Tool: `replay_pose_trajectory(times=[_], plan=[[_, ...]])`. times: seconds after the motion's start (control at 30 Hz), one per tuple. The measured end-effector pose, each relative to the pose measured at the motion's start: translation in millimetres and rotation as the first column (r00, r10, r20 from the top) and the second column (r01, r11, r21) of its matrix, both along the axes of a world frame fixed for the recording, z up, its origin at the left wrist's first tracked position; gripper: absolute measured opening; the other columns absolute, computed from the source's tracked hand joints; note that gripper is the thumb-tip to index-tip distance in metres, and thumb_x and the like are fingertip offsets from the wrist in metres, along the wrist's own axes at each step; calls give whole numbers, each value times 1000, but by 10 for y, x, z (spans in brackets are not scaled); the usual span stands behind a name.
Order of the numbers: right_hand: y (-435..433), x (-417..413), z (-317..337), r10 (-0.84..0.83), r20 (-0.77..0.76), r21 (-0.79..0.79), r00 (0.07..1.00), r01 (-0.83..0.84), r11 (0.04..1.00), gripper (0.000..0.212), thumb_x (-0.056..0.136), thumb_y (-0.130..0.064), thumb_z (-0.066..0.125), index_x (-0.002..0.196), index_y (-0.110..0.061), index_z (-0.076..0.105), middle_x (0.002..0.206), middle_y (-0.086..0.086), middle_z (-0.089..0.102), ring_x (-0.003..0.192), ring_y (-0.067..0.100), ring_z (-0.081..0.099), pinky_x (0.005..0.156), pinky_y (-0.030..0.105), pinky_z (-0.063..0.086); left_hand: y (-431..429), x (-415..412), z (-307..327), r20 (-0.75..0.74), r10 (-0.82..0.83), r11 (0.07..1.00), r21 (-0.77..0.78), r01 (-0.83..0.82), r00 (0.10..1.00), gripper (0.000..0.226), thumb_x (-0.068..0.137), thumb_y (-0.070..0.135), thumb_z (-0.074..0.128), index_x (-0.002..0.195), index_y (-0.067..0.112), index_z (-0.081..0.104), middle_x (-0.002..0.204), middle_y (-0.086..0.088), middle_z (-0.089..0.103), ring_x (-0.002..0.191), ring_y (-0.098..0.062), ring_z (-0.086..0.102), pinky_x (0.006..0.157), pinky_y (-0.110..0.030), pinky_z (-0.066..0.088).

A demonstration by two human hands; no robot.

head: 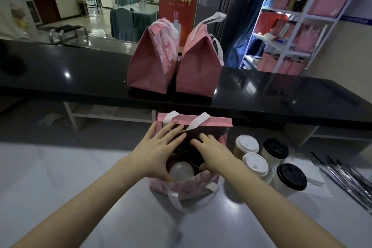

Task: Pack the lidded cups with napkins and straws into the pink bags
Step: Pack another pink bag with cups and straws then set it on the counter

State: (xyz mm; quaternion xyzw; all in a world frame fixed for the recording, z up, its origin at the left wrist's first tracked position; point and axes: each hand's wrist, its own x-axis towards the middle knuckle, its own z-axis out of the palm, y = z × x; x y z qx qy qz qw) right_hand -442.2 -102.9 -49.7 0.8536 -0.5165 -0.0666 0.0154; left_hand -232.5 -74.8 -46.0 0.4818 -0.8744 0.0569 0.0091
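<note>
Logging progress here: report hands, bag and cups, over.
Left hand, right hand open, both at mouth of open pink bag. One lidded cup inside. Right of it, four lidded cups wait. Nothing in the way.
</note>
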Motion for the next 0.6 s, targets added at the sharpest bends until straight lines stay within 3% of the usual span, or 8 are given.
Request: replay_pose_trajectory(times=[0.13,0.33,0.47,0.6], plan=[[-103,31,-97,-6,-17,19,1000,7,1000,82,72,-24,79,139,-24,32,135,6,36,119,29,39,90,44,45,-60,17,31,3,-4,999,43,3,1000,126,62,76,61,152,28,-12,160,3,-20,141,-14,-32,110,-48,-25],[-335,81,-101,-99,45,120,994,93,988,91,67,-40,82,140,-19,30,130,9,44,115,33,47,90,44,44,-126,-42,76,-7,-21,997,76,22,1000,140,53,81,65,152,24,-15,159,2,-22,138,-14,-37,105,-44,-31],[-380,129,-195,-80,1,168,997,79,983,97,69,-38,82,145,-19,24,135,12,40,116,35,46,93,43,45,-209,-26,59,-26,-25,996,89,27,999,139,54,82,65,151,25,-17,159,4,-24,134,-14,-42,102,-43,-33],[-380,94,-132,-35,103,97,994,25,995,87,64,-39,81,133,-22,31,122,3,41,107,27,46,82,36,45,-291,71,40,-72,-36,993,110,44,997,139,52,84,63,150,29,-19,159,6,-23,135,-13,-42,103,-44,-33]])
